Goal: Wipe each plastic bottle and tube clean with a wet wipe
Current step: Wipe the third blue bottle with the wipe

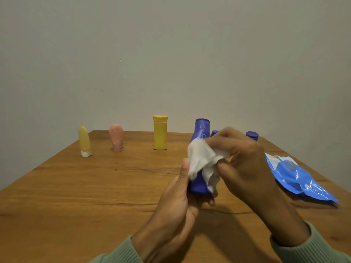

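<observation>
Though under wipe, bottle glossy blue.

The left hand grips the lower end of a blue plastic bottle. The right hand pinches a white wet wipe against its middle. A blue wipes pack lies right of the right hand. Beyond and left of the left hand stand a yellow bottle, a pink tube and a yellow tube.

A plain, pale grey-beige wall fills the upper half, softly and evenly lit, with a few tiny dark specks. Below it lies a warm brown wooden surface with visible grain.
</observation>
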The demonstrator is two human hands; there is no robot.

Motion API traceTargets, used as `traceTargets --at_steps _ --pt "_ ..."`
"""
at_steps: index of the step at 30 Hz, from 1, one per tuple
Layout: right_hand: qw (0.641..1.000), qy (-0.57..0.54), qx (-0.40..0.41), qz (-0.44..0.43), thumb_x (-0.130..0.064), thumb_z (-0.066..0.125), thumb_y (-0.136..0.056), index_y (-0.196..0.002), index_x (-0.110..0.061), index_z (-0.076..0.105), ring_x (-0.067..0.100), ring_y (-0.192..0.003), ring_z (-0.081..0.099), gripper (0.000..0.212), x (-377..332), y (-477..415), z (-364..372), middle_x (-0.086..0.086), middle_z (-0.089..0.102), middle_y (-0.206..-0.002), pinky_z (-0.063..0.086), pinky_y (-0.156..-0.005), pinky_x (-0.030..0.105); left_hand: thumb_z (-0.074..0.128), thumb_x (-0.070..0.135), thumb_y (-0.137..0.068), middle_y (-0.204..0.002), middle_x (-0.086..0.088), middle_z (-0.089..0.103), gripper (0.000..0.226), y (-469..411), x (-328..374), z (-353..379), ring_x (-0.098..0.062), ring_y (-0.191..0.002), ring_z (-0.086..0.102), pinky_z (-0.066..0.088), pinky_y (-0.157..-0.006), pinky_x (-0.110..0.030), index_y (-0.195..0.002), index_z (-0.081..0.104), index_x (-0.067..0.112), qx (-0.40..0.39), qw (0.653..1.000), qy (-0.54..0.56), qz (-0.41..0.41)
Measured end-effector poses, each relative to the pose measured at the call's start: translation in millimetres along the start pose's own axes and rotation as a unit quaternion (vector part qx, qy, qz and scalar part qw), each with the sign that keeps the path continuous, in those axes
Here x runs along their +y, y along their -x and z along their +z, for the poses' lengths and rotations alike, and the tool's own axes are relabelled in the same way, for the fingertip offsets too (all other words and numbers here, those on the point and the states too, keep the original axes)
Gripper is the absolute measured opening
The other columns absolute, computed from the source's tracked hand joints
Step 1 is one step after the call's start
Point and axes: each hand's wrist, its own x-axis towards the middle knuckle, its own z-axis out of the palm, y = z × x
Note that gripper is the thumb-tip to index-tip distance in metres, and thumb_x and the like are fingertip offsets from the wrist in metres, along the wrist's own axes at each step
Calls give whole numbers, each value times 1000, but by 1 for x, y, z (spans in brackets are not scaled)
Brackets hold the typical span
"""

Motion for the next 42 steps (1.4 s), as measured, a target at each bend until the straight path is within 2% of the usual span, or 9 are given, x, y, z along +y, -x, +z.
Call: traceTargets --at_steps 3,10,16,20,25,30,35,40,42 --pt "999 9 53 9 -3 53 -71 -97 -19 70 4 -76 55 35 6 -3 -5 -7 58 -86 39 -62 5 45 40 -90 -87 -22 65 45 2 4 3 -28 -62 57 46 -53 -36 -108 67 5 -32 999 -4 -18" --pt "982 -15 -186 5 -3 76 -71 -98 -27 71 2 -90 57 36 -5 0 -6 -17 61 -96 48 -75 17 41 36 -94 -118 -21 67 52 3 22 -6 -28 -94 66 47 -87 -39 -114 69 -2 -37 997 21 -64" --pt "998 6 -58 9 1 67 -73 -94 -19 72 2 -85 57 30 1 -2 0 -16 59 -86 45 -70 7 40 35 -95 -88 -20 66 48 -1 19 -5 -27 -62 56 40 -54 -36 -95 75 3 28 999 16 -27" --pt "982 -33 -186 18 1 68 -75 -94 -24 72 -2 -95 54 32 -6 0 -3 -22 59 -88 45 -76 9 41 38 -97 -116 -23 66 51 -3 21 -11 -34 -103 63 46 -93 -46 -118 64 -3 43 998 17 -48" --pt "999 -21 11 35 11 64 -72 -95 -18 71 0 -91 56 38 6 -1 5 -24 56 -87 45 -70 6 36 37 -99 -82 -19 65 49 1 11 -5 -26 -58 54 40 -51 -34 -97 75 7 31 999 -18 -39" --pt "990 -9 -138 6 -4 71 -76 -98 -21 70 -2 -92 54 28 -1 2 5 -16 59 -95 45 -72 8 38 35 -99 -77 -18 62 44 1 16 -5 -25 -58 51 38 -53 -35 -108 63 1 49 998 -37 -16" --pt "1000 20 -15 -10 -3 72 -74 -94 -16 69 1 -84 55 24 13 3 15 -9 61 -93 44 -74 9 40 35 -89 -73 -19 61 46 2 9 -4 -26 -55 52 38 -47 -33 -113 59 0 46 997 -46 -35" --pt "990 12 -141 1 -10 73 -76 -105 -19 68 0 -92 54 30 7 3 14 -14 60 -101 46 -74 12 39 33 -100 -78 -17 63 40 -3 14 -13 -24 -58 55 40 -56 -35 -108 62 2 78 995 -56 -2" --pt "995 16 -98 1 -10 73 -76 -103 -17 68 1 -89 56 28 8 4 16 -11 61 -99 47 -74 11 42 32 -96 -79 -17 63 37 -2 16 -11 -24 -59 55 40 -56 -36 -105 64 4 63 994 -88 4"
